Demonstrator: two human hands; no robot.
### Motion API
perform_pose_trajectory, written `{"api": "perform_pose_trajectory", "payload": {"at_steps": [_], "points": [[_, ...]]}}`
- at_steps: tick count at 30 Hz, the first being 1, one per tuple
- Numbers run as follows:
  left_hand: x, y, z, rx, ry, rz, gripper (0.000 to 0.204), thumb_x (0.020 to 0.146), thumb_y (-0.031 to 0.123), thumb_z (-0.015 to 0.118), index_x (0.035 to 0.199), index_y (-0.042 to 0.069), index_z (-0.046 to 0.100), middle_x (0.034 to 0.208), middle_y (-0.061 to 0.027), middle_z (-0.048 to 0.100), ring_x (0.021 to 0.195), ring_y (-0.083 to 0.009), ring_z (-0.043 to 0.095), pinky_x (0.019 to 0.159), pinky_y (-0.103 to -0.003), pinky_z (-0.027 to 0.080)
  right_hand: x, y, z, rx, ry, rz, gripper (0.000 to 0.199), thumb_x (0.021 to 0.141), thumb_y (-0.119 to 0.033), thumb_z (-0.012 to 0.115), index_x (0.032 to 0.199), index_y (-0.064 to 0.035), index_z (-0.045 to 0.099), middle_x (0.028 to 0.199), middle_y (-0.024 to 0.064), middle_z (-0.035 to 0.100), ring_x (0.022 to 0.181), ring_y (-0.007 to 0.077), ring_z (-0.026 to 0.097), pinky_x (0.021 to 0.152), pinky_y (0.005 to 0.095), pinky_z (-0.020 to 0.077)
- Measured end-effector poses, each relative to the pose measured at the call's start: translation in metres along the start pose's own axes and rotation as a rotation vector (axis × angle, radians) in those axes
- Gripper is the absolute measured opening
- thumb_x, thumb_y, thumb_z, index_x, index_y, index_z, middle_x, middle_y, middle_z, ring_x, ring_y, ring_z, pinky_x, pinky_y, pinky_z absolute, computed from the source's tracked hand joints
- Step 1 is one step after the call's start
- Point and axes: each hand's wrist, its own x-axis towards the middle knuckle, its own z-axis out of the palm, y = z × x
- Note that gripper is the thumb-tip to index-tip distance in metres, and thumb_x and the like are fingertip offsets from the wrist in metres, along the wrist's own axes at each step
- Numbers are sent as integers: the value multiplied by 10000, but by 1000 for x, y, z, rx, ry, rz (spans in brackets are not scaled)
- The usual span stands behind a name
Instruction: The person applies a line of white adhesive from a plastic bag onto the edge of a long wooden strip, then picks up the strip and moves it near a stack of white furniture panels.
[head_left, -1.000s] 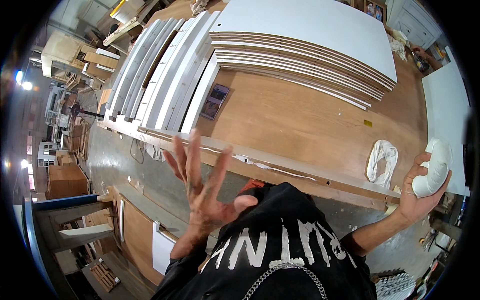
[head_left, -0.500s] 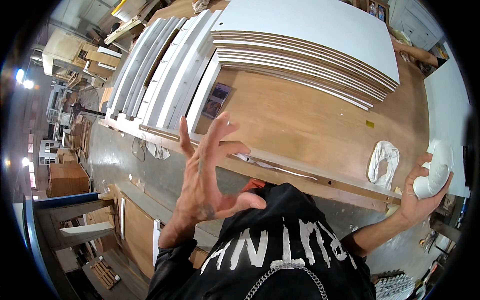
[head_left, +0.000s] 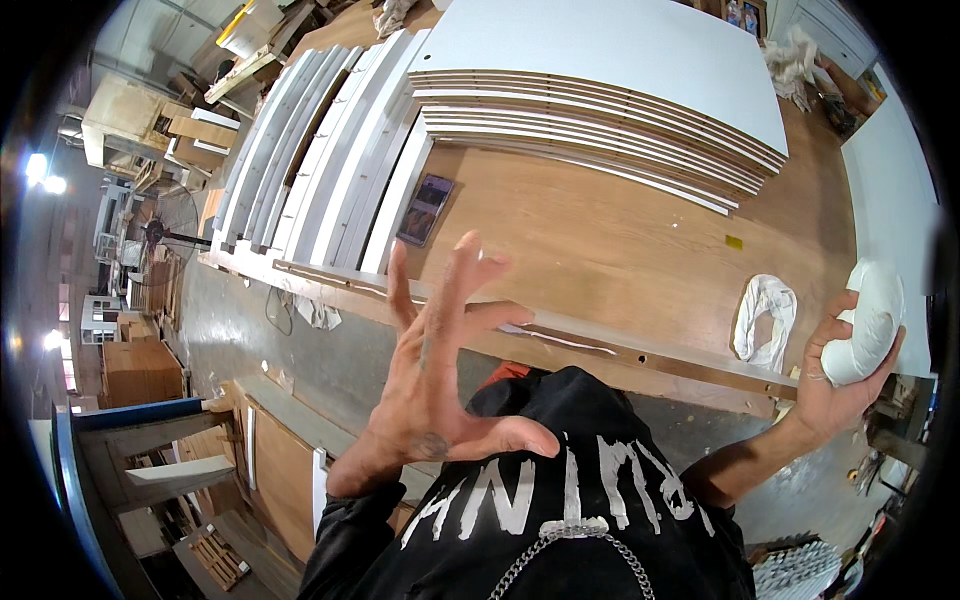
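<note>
My left hand [head_left: 440,370] is raised in front of my chest near the table's front edge, fingers and thumb spread, with nothing in it. At the right, my right hand [head_left: 828,385] is wrapped round a white, smooth, curved wad [head_left: 868,322] that looks like bundled cloth. A ring of crumpled white cloth [head_left: 745,330] lies on the table close to this hand. Between the hands and the far stack, a phone-like dark rectangle with a picture on it [head_left: 427,208] rests on the brown wooden tabletop [head_left: 580,220].
White panels [head_left: 600,60] are stacked at the back of the table. Several long white boards [head_left: 350,150] lie to their left. A white panel [head_left: 885,220] stands on the right. Further left are a fan [head_left: 158,230] and a brown box [head_left: 142,370].
My left hand has shifted right, still spread. My right hand keeps the white wad, turned slightly upward. Another person's arm at the far right has left the view.
</note>
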Motion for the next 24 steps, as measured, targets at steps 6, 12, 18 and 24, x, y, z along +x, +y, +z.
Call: {"api": "perform_pose_trajectory", "payload": {"at_steps": [6, 12, 18, 24], "points": [[10, 16, 12, -135, -56, 65, 1315, 549, 769, 609, 1382, -88, 62, 946, -108, 658, 1184, -301, 485, 1057, -572, -105, -3, -2, 0, -75, 54, -53, 547, 868, -274, 562, 1337, -108, 333, 1258, 161, 418, 1080, 308, 485, 710, 383, 501], [19, 44, 38, 111, -11, 224, 1267, 586, 828, 496, 1411, -19, 42, 1039, -121, 655, 1296, -276, 359, 1072, -561, -110, -5, 5, 4, -42, 98, -76, 504, 877, -322, 545, 1316, -127, 390, 1257, 170, 435, 1085, 340, 482, 719, 404, 500], [-10, 55, 50, 361, -185, 257, 1031, 709, 721, 493, 1434, 89, 121, 1367, -165, 411, 1366, -260, 222, 966, -667, -199, -2, 6, 4, -103, 141, -138, 479, 872, -278, 560, 1294, -113, 402, 1229, 163, 447, 1080, 339, 481, 734, 408, 497], [-14, 49, 49, 363, -362, 237, 958, 737, 653, 545, 1448, 180, 110, 1430, -209, 287, 1374, -285, 191, 931, -677, -223, 2, 12, 9, -113, 131, -165, 482, 870, -281, 567, 1289, -111, 401, 1231, 151, 439, 1057, 344, 492, 698, 400, 509]]}}
